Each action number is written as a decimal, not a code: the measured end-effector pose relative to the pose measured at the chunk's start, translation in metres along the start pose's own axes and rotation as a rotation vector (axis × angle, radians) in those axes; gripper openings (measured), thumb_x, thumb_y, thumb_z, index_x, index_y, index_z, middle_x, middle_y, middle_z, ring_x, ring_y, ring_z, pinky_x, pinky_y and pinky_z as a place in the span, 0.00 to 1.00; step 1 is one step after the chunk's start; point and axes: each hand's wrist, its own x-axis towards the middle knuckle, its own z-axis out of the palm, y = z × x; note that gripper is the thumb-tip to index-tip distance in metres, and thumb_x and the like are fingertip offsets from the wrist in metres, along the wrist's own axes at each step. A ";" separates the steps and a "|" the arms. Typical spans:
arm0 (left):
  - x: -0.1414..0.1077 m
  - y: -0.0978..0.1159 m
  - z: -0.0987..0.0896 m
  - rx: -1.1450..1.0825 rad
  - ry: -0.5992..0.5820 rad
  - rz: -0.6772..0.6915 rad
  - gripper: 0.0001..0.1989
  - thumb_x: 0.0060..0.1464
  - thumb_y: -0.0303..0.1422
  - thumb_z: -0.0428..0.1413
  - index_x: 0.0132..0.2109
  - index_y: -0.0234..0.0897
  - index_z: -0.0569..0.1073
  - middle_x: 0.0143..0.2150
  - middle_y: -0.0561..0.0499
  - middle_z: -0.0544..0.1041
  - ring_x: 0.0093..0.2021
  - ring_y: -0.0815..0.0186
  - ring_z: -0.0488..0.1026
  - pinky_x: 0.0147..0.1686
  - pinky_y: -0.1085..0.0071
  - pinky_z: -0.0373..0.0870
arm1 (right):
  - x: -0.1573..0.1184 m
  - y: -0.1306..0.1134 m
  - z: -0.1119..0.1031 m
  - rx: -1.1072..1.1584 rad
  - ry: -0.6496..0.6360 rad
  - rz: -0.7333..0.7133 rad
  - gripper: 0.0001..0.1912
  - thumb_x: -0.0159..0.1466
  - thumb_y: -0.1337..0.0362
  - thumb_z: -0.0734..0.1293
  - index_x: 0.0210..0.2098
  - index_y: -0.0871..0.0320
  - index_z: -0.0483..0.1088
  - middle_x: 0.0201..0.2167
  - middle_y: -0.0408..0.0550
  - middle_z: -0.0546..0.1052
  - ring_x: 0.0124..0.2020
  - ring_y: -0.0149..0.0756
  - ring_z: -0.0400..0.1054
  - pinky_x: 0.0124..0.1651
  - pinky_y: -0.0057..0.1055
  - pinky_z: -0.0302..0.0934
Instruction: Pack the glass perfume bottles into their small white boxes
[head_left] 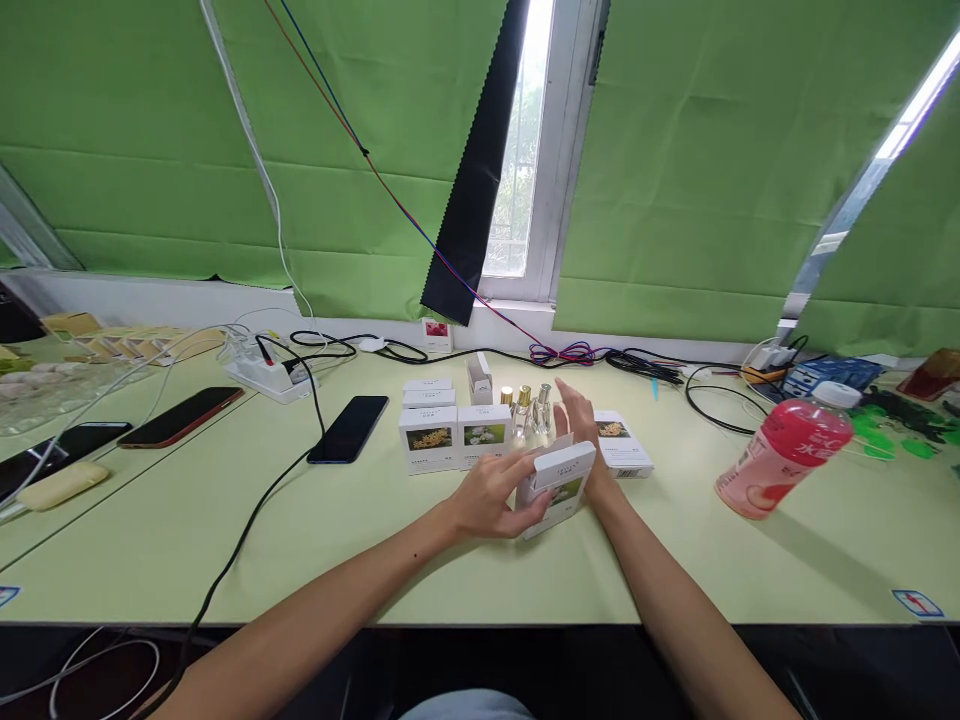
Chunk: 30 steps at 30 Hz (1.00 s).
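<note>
My left hand [495,495] is closed on a small white box [553,490] with a flower picture, held tilted above the table with a flap raised at its top. Behind that box is my right hand [579,420], fingers stretched out beside several small glass perfume bottles [523,412]; the box hides part of this hand. The bottles stand upright, some with gold caps. To the left, more white boxes [431,455] stand in a cluster, and a narrow open box [480,380] is behind them. Another white box [624,445] lies right of my right hand.
A pink drink bottle [787,450] stands at the right. On the left are a dark phone [349,430], a red-edged phone [180,417] and a power strip [271,375]. A black cable [251,525] crosses the table toward its front edge. Coiled cables [645,365] lie along the wall.
</note>
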 end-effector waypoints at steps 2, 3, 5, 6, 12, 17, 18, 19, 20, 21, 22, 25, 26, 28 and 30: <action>0.000 0.001 0.000 0.016 0.018 0.012 0.21 0.59 0.34 0.53 0.58 0.37 0.67 0.35 0.49 0.77 0.26 0.70 0.71 0.21 0.76 0.63 | 0.002 0.007 0.007 -0.013 -0.057 -0.052 0.25 0.72 0.61 0.55 0.67 0.48 0.61 0.61 0.52 0.70 0.62 0.44 0.63 0.63 0.49 0.60; 0.000 0.002 0.000 0.022 0.030 0.019 0.21 0.59 0.34 0.54 0.59 0.37 0.67 0.37 0.48 0.77 0.26 0.69 0.71 0.21 0.76 0.63 | 0.003 0.011 0.009 -0.013 -0.086 -0.060 0.25 0.71 0.61 0.55 0.67 0.48 0.60 0.62 0.52 0.70 0.64 0.44 0.61 0.64 0.50 0.59; 0.001 0.003 0.000 0.019 0.042 0.031 0.21 0.59 0.34 0.54 0.59 0.37 0.66 0.39 0.46 0.77 0.28 0.69 0.72 0.22 0.76 0.65 | 0.003 0.017 0.012 -0.012 -0.118 -0.066 0.25 0.71 0.62 0.56 0.66 0.49 0.62 0.61 0.52 0.71 0.64 0.45 0.61 0.64 0.51 0.59; 0.001 0.004 0.000 0.010 0.044 0.037 0.21 0.60 0.34 0.54 0.59 0.37 0.66 0.41 0.45 0.77 0.30 0.68 0.73 0.22 0.75 0.66 | 0.003 0.018 0.013 -0.010 -0.125 -0.072 0.25 0.71 0.63 0.56 0.65 0.50 0.63 0.60 0.52 0.71 0.64 0.45 0.62 0.64 0.51 0.59; 0.001 0.008 0.000 -0.029 0.045 0.052 0.18 0.60 0.32 0.54 0.56 0.38 0.68 0.46 0.41 0.75 0.38 0.63 0.76 0.30 0.72 0.74 | 0.000 0.017 0.012 0.022 -0.080 -0.129 0.19 0.69 0.63 0.60 0.59 0.54 0.68 0.57 0.55 0.74 0.61 0.46 0.64 0.62 0.50 0.61; 0.002 0.011 0.000 -0.026 0.068 0.086 0.14 0.60 0.29 0.54 0.53 0.39 0.68 0.49 0.40 0.73 0.33 0.67 0.74 0.24 0.75 0.70 | -0.003 0.015 0.010 0.033 -0.152 -0.077 0.24 0.64 0.64 0.65 0.59 0.55 0.64 0.56 0.55 0.73 0.58 0.49 0.65 0.60 0.51 0.63; 0.002 0.011 0.000 -0.019 0.066 0.095 0.14 0.60 0.29 0.54 0.53 0.40 0.68 0.48 0.41 0.73 0.32 0.68 0.74 0.24 0.75 0.69 | -0.003 0.015 0.010 0.041 -0.164 -0.065 0.25 0.63 0.65 0.64 0.60 0.55 0.63 0.56 0.55 0.73 0.58 0.48 0.65 0.59 0.51 0.63; 0.003 0.011 -0.001 -0.012 0.065 0.102 0.14 0.60 0.28 0.53 0.53 0.40 0.68 0.48 0.41 0.73 0.31 0.68 0.73 0.24 0.75 0.68 | -0.003 0.015 0.010 0.050 -0.168 -0.059 0.26 0.63 0.66 0.64 0.60 0.55 0.62 0.56 0.55 0.72 0.57 0.47 0.66 0.58 0.50 0.64; 0.003 0.011 -0.001 -0.005 0.063 0.108 0.15 0.60 0.28 0.53 0.54 0.41 0.68 0.48 0.42 0.73 0.31 0.69 0.72 0.24 0.75 0.68 | -0.004 0.015 0.010 0.057 -0.166 -0.057 0.27 0.62 0.67 0.63 0.61 0.55 0.61 0.56 0.55 0.72 0.57 0.47 0.66 0.57 0.49 0.65; 0.004 0.011 -0.001 0.003 0.062 0.114 0.15 0.60 0.28 0.53 0.54 0.41 0.68 0.47 0.42 0.74 0.30 0.69 0.72 0.24 0.75 0.67 | -0.004 0.015 0.009 0.061 -0.161 -0.057 0.28 0.61 0.69 0.62 0.61 0.55 0.61 0.56 0.54 0.72 0.56 0.46 0.66 0.57 0.48 0.65; 0.004 0.011 -0.001 0.010 0.063 0.121 0.15 0.60 0.28 0.53 0.54 0.41 0.68 0.47 0.42 0.74 0.30 0.70 0.72 0.23 0.75 0.67 | -0.004 0.015 0.009 0.061 -0.152 -0.053 0.30 0.60 0.70 0.62 0.62 0.55 0.60 0.56 0.54 0.72 0.56 0.45 0.66 0.56 0.47 0.65; 0.004 0.010 -0.001 0.017 0.073 0.135 0.16 0.60 0.27 0.53 0.55 0.40 0.68 0.48 0.42 0.74 0.28 0.72 0.69 0.23 0.76 0.65 | -0.004 0.016 0.008 0.054 -0.111 -0.001 0.36 0.55 0.73 0.61 0.63 0.53 0.58 0.52 0.53 0.73 0.52 0.45 0.69 0.55 0.46 0.65; 0.004 0.010 0.000 0.017 0.077 0.138 0.16 0.60 0.27 0.53 0.55 0.40 0.68 0.48 0.43 0.73 0.27 0.73 0.68 0.22 0.76 0.65 | -0.004 0.016 0.008 0.057 -0.102 0.028 0.37 0.54 0.73 0.61 0.64 0.52 0.57 0.51 0.53 0.73 0.51 0.44 0.70 0.53 0.45 0.66; 0.004 0.010 0.001 0.017 0.084 0.145 0.16 0.61 0.27 0.53 0.55 0.39 0.68 0.47 0.43 0.74 0.26 0.73 0.67 0.23 0.76 0.64 | -0.003 0.017 0.008 0.070 -0.098 0.080 0.39 0.54 0.74 0.60 0.64 0.50 0.56 0.49 0.52 0.74 0.48 0.44 0.72 0.49 0.43 0.68; 0.003 0.009 0.001 0.024 0.087 0.149 0.15 0.62 0.27 0.52 0.55 0.39 0.67 0.46 0.43 0.74 0.27 0.73 0.68 0.23 0.76 0.64 | -0.002 0.018 0.008 0.088 -0.099 0.107 0.38 0.54 0.73 0.59 0.64 0.50 0.56 0.48 0.53 0.75 0.47 0.44 0.73 0.47 0.41 0.68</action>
